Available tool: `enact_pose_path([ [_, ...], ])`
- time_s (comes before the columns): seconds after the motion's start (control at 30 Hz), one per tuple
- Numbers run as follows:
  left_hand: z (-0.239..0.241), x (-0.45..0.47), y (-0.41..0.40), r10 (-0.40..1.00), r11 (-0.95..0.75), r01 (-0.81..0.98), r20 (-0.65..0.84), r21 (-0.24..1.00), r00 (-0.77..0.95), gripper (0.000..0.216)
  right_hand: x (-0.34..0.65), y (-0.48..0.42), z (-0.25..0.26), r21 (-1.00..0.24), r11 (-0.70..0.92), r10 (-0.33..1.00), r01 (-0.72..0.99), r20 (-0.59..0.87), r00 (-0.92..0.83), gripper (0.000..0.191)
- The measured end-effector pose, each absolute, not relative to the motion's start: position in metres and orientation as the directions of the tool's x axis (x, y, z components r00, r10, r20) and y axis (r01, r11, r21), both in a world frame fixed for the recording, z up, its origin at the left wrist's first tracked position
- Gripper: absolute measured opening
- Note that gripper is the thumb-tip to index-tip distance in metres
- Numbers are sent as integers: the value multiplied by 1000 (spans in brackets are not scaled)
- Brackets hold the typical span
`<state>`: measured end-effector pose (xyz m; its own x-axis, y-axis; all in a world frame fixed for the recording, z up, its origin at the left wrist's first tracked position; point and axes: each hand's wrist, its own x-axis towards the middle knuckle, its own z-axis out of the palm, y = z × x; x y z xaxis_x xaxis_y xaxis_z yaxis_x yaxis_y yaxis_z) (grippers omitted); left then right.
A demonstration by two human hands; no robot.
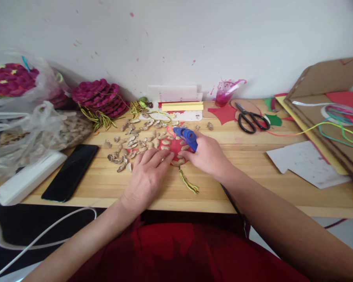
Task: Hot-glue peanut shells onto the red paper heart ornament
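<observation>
Pale speckled wall [253, 35] rises behind a wooden table [247, 164].

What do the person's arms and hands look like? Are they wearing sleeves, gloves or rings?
Both arms are bare from the wrist as far up as the picture shows, with no sleeves in sight. The left hand and the right hand have no gloves, and no rings, watch or bracelets show. The fingers are bare too. Below the arms there is dark red clothing.

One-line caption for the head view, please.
Right hand holds a blue glue gun over a red paper disc ringed with shells; left hand presses its edge.
</observation>
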<state>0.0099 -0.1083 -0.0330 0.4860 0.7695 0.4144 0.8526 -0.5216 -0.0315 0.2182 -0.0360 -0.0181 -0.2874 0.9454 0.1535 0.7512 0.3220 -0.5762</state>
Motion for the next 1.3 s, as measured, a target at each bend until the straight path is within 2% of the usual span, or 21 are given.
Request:
enact_pose_path([
  [0.4,-35,16,-117,792,-475,875,387,-93,472,43,217,-36,-18,-617,308,949,724,146,-280,41],
  [0.67,-32,16,-113,769,-493,863,411,-105,489,38,217,-36,-18,-597,310,947,740,129,-293,43],
  [0.93,-33,16,-113,770,-500,862,413,-81,486,37,217,-36,-18,-634,278,953,722,89,-289,43],
  [1.13,-35,14,-111,767,-513,856,418,-56,487,37,216,-36,-21,-596,308,949,741,138,-283,41],
  [1.2,-33,15,-111,768,-521,853,412,-42,489,37,219,-34,-21,-640,311,948,702,154,-278,37],
  [1.3,-29,16,-112,792,-513,858,375,-19,482,37,224,-28,-20,-815,235,965,530,131,-227,27],
])
